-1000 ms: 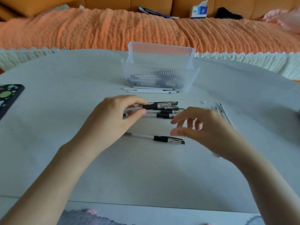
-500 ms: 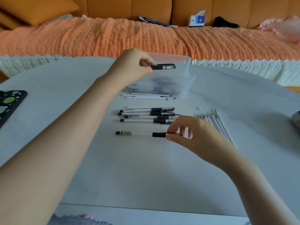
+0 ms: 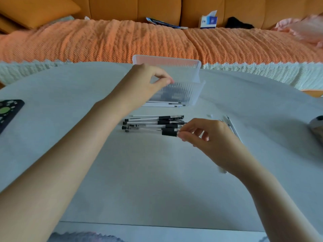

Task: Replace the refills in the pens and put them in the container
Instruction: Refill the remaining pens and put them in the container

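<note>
A clear ribbed plastic container (image 3: 192,92) stands at the far middle of the table with several dark pens inside. My left hand (image 3: 146,81) hovers over its near left corner, fingers loosely curled, holding nothing. Several black-grip pens (image 3: 157,122) lie in a row in front of it. My right hand (image 3: 208,135) pinches the tip end of the nearest pen (image 3: 167,133), lifted slightly at the row's front edge. White refills (image 3: 164,104) lie against the container's front wall. More refills (image 3: 230,124) peek out behind my right hand.
A black patterned object (image 3: 8,112) sits at the table's left edge and a grey round object (image 3: 317,124) at the right edge. An orange-covered sofa (image 3: 157,42) runs behind the table, with a tissue box (image 3: 208,20) on it.
My left hand has let go of the pen it carried over the container. My right hand has lifted the single near pen and brought it up to the row.
</note>
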### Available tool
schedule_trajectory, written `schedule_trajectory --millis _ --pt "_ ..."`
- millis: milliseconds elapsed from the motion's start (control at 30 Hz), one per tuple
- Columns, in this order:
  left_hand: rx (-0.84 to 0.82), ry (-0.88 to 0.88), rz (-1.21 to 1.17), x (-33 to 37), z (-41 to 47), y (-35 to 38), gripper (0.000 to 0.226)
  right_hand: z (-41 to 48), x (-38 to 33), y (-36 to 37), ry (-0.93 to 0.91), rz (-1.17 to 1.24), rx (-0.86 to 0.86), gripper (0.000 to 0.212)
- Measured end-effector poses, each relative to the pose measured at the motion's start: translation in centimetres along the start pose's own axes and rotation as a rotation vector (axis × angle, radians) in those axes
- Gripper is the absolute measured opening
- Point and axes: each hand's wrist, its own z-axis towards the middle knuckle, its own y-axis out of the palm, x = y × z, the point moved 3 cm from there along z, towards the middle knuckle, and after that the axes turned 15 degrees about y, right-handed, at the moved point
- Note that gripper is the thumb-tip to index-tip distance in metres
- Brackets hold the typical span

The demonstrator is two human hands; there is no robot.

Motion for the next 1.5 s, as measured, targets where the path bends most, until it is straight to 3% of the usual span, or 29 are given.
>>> schedule_trajectory --millis 100,167,267,400,600,700,867,1100,1333,1500 --pt "0.019 0.108 -0.024 2.8 -3.1 0.1 0.014 0.1 0.0 -0.2 0.02 0.044 0.002 0.009" --pt "-0.085 0.031 -0.12 3.7 -5.3 0.9 0.016 0.1 0.0 -0.3 0.035 0.085 -0.007 0.01" --pt "-0.191 -0.037 -0.068 4.2 -7.7 2.2 0.02 -0.1 -0.3 -0.1 0.04 0.134 -0.044 0.01" --pt "-0.11 -0.01 -0.027 4.7 -8.8 2.9 0.014 -0.3 -0.7 0.3 0.033 0.158 -0.093 0.013" --pt "-0.045 -0.036 -0.078 4.4 -9.8 3.5 0.037 -0.4 -0.6 0.3 0.055 0.194 -0.186 0.01" --pt "-0.024 -0.045 -0.105 4.2 -10.2 3.3 0.034 -0.5 -0.5 0.4 0.048 0.17 -0.255 0.006" --pt "-0.025 -0.072 -0.079 4.4 -10.2 3.2 0.021 -0.6 -0.7 0.4 0.028 0.142 -0.199 0.008" --pt "-0.075 -0.084 0.004 3.9 -10.1 3.3 0.036 -0.4 -0.4 0.1 0.053 0.225 -0.175 0.011" --pt "-0.139 -0.198 0.081 2.7 -10.6 2.7 0.034 0.1 1.4 0.1 0.091 -0.131 -0.099 0.009" --pt "-0.174 -0.199 0.032 2.5 -10.6 3.3 0.025 0.0 0.8 1.3 0.033 -0.237 -0.117 0.015"
